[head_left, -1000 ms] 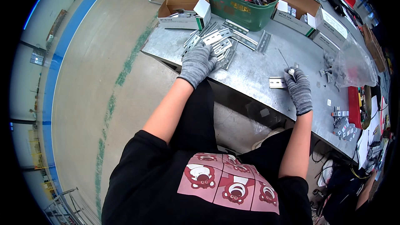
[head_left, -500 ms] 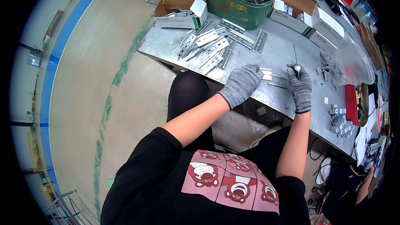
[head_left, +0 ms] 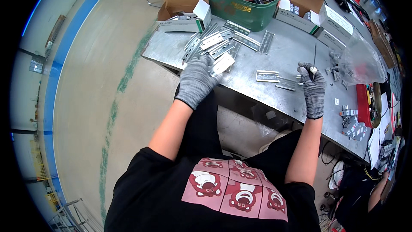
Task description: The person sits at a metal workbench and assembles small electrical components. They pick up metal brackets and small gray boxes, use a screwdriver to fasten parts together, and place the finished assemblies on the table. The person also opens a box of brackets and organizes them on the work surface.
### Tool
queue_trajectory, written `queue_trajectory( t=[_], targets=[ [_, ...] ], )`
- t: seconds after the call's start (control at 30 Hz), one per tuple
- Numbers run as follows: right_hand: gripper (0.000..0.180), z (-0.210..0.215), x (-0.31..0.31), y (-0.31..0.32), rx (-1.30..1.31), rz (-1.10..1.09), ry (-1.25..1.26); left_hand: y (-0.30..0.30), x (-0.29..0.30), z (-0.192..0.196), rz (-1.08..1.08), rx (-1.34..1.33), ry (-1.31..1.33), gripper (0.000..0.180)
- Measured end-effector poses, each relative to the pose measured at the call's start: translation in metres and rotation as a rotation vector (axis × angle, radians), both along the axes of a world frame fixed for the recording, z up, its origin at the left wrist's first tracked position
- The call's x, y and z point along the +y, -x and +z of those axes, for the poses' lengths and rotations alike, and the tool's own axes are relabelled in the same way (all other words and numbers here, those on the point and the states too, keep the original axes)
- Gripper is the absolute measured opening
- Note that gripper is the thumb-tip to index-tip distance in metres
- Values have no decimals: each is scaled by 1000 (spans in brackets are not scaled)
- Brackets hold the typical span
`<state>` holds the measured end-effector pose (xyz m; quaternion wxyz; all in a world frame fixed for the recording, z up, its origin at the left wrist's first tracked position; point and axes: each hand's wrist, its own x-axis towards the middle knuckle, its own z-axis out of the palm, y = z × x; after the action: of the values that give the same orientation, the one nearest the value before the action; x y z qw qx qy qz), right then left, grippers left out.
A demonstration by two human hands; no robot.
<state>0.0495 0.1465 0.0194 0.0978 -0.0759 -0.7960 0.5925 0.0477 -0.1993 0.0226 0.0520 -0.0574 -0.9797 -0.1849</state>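
Observation:
My left hand [head_left: 196, 79], in a grey knit glove, is at the front of a pile of slotted metal DIN rails [head_left: 216, 38]. Its thumb and fingers close around the end of a short DIN rail [head_left: 223, 63], slightly blurred. My right hand [head_left: 313, 92], also gloved, grips a screwdriver [head_left: 315, 56] whose thin shaft points up and away; most of the handle is hidden in the palm. Between the hands, one short rail [head_left: 267, 76] lies on the metal table, beside another rail [head_left: 286, 84] near my right fingers.
Along the back stand an open carton of metal parts [head_left: 182, 22], a green tool bin [head_left: 240, 10] and a carton of small modules [head_left: 298, 15]. On the right are a clear plastic bag [head_left: 365, 62], a red bin [head_left: 362, 105] and grey modules [head_left: 354, 129]. Another person's arm [head_left: 377, 191] shows lower right.
My left hand has moved left from the rails between the hands to the pile and closed on a rail there. My right hand keeps the screwdriver, its shaft now tilted slightly right.

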Motion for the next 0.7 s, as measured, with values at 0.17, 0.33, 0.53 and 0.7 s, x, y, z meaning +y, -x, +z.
queue_trajectory(
  t=[0.17,0.33,0.53,0.7],
  targets=[
    [15,3,-11,0,-10,32,18,-12,84,-5,-253,63,-105,40],
    [15,-6,1,-1,2,0,-40,17,80,-5,-220,62,-140,44],
    [15,7,-6,-2,60,4,39,60,11,-14,-5,139,286,25],
    [15,4,-3,-4,76,-3,-9,54,23,-3,87,200,88,19]
  ],
)
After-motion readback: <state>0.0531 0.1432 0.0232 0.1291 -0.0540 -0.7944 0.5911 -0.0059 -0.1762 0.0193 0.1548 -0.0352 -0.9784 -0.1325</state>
